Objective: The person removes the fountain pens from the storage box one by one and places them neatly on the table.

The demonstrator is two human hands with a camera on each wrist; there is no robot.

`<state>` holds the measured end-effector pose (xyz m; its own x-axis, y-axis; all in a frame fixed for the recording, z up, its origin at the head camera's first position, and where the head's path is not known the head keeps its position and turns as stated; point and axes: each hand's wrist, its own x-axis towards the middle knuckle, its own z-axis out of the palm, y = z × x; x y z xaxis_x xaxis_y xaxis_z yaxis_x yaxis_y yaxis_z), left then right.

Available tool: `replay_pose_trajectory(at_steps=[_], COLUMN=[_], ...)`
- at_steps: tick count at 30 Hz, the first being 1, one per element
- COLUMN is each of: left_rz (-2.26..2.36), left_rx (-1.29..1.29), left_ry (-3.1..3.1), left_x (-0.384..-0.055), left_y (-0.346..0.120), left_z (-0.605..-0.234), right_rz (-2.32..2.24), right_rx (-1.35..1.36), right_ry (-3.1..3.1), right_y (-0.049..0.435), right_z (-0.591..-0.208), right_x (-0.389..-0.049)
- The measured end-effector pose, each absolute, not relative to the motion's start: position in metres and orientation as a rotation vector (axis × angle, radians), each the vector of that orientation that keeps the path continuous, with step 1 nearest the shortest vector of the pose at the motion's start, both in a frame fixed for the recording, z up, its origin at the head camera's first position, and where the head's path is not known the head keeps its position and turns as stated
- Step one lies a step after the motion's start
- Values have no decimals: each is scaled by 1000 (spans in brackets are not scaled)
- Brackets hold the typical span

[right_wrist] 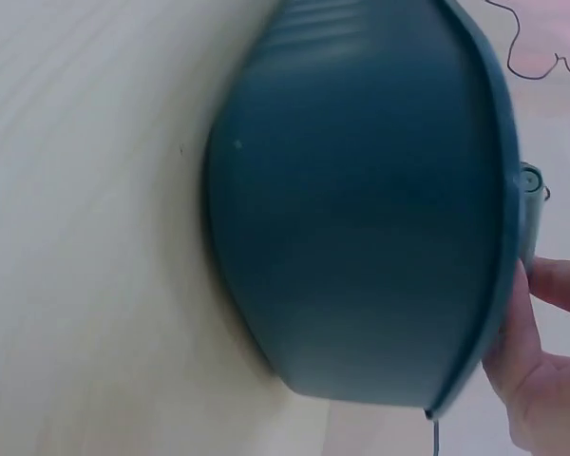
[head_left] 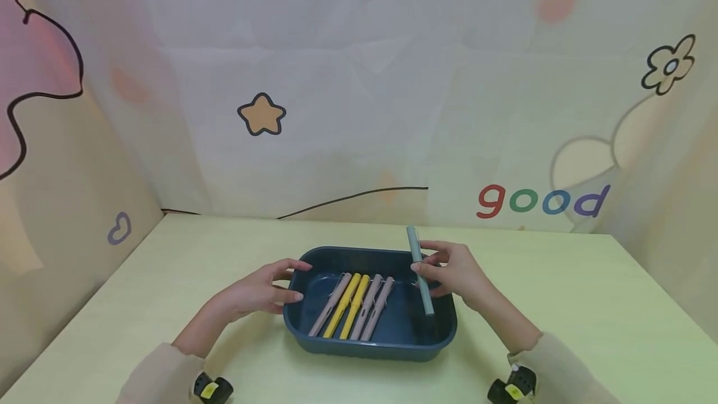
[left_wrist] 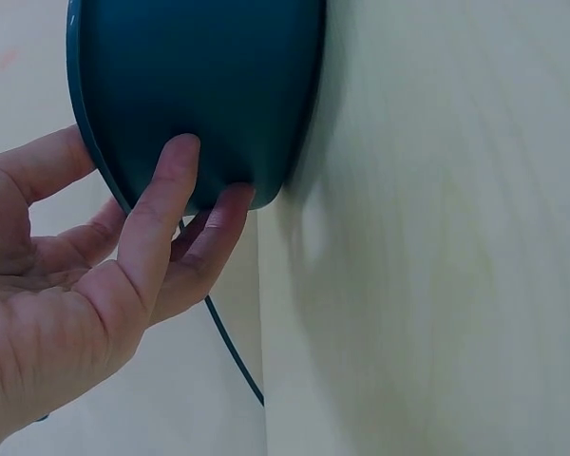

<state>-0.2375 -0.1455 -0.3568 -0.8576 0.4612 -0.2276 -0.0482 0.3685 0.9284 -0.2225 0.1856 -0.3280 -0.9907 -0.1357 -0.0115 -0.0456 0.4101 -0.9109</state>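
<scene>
A dark blue tray (head_left: pixel 376 348) sits on the table, and several pens lie side by side on its floor. Among them are a yellow pen (head_left: pixel 352 305) and a greyish-mauve pen (head_left: pixel 378 308), each with a clip. At the tray's left end my left hand (head_left: pixel 260 288) grips the rim; in the left wrist view its fingers (left_wrist: pixel 161 209) touch the outer wall. My right hand (head_left: pixel 457 270) pinches a light blue-green pen (head_left: pixel 414 245) between thumb and fingers, over the tray's right end. That pen leans slightly. In the right wrist view the tray wall hides part of this hand.
The pale yellow-green table (head_left: pixel 561 304) extends on both sides of the tray. A printed cloth backdrop (head_left: pixel 336 161) rises behind the table and along its sides. A camera (head_left: pixel 213 387) is strapped on the left wrist and another camera (head_left: pixel 512 385) on the right.
</scene>
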Motion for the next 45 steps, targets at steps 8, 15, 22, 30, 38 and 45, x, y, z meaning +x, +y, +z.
replay_pose_trajectory(at_steps=[8, 15, 22, 30, 38, 45], left_rz=[1497, 1503, 1507, 1519, 1501, 1497], left_rx=[345, 373, 403, 398, 374, 382], left_ry=[2187, 2171, 2155, 2144, 2173, 2175], left_x=[-237, -237, -235, -236, -235, -235], left_y=[-145, -145, -146, -146, -145, -145], left_z=[-358, -356, -355, -355, -354, -354], right_rz=[-1643, -1615, -1605, -1580, -1578, -1567], right_rx=[-161, -132, -133, -67, -27, 26], right_ry=[2561, 2562, 2585, 2604, 2594, 2581], right_y=[202, 220, 239, 251, 260, 263], right_z=[-318, -312, -313, -317, -325, -336], right_x=[-223, -226, -230, -231, -234, -239])
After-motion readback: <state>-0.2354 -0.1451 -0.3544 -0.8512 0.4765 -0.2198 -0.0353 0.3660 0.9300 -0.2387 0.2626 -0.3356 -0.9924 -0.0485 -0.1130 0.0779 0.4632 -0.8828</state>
